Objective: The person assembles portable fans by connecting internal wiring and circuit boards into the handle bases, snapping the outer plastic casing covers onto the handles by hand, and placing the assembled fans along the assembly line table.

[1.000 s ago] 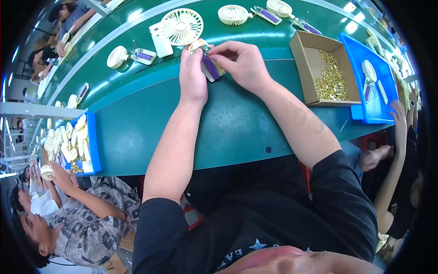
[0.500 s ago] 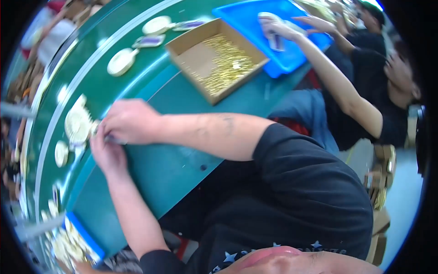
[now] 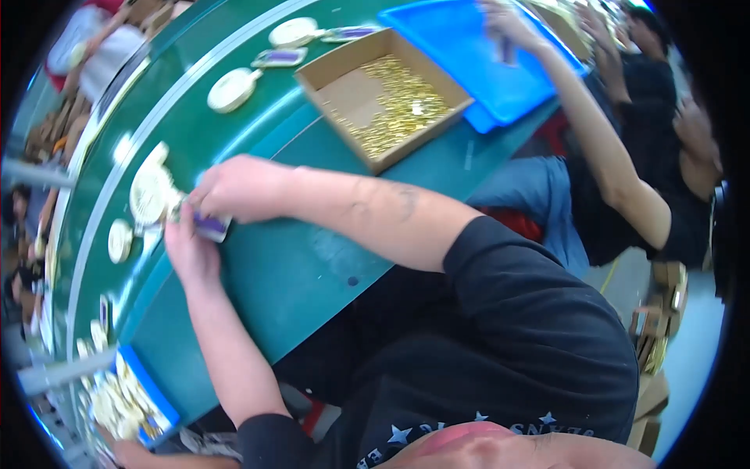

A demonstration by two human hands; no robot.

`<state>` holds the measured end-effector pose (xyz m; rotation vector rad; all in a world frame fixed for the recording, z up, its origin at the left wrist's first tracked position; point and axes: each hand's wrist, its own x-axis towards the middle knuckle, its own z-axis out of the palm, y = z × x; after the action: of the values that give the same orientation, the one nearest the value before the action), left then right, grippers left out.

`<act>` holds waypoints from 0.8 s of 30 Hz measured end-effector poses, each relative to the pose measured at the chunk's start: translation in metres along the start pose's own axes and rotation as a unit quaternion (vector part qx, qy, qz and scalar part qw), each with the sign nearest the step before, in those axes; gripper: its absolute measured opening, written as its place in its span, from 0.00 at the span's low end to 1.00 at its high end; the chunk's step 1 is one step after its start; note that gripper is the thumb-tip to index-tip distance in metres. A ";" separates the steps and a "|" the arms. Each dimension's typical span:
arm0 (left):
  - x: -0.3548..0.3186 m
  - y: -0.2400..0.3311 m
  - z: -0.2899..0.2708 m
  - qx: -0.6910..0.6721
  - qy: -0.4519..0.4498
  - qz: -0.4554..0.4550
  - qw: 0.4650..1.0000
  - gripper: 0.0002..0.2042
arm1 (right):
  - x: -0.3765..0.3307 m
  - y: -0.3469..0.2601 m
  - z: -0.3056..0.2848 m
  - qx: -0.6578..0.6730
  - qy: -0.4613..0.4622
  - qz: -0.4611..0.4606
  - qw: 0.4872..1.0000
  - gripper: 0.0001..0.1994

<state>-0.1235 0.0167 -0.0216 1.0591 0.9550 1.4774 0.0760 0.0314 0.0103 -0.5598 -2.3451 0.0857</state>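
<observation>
A blue bin (image 3: 148, 384) of cream plastic parts (image 3: 117, 406) sits at the left end of the green bench (image 3: 312, 301), by its near edge. Farther in, a small round fan head (image 3: 119, 241) lies toward the far edge, and beside it a larger cream fan grille (image 3: 150, 187) is next to the fingertips. The left hand (image 3: 193, 254) grips an opened fan handle (image 3: 211, 227) with a purple block, held over the bench away from the near edge. The right hand (image 3: 246, 187) is close against the left, fingers bent over the handle; whether they pinch it cannot be told. Toward the far edge lie more fan heads (image 3: 232, 90) and purple-filled handles (image 3: 280, 58). To the right, a cardboard box (image 3: 340, 129) of gold-coloured metal pieces (image 3: 406, 102) adjoins a blue tray (image 3: 500, 90), under a co-worker's hand (image 3: 512, 27).
</observation>
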 end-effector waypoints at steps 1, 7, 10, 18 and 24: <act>-0.006 0.003 -0.012 -0.006 -0.005 0.000 1.000 0.15 | 0.007 -0.004 0.007 0.011 -0.018 -0.015 1.000 0.08; -0.021 0.034 -0.009 -0.077 0.024 -0.013 0.997 0.11 | 0.024 -0.023 0.016 0.022 0.027 -0.032 0.999 0.10; -0.023 0.040 -0.026 -0.112 0.011 -0.031 0.993 0.15 | 0.036 -0.040 0.020 0.056 0.007 -0.033 0.998 0.10; -0.030 0.048 -0.039 -0.095 0.010 -0.085 0.992 0.21 | 0.042 -0.054 0.025 0.068 -0.030 -0.016 0.997 0.08; -0.030 0.046 -0.034 -0.105 0.001 -0.068 0.992 0.22 | 0.040 -0.055 0.024 0.077 -0.014 -0.032 0.996 0.07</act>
<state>-0.1668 -0.0205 0.0085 0.8253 0.8358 1.4312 0.0137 0.0007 0.0293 -0.4103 -2.3572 0.2454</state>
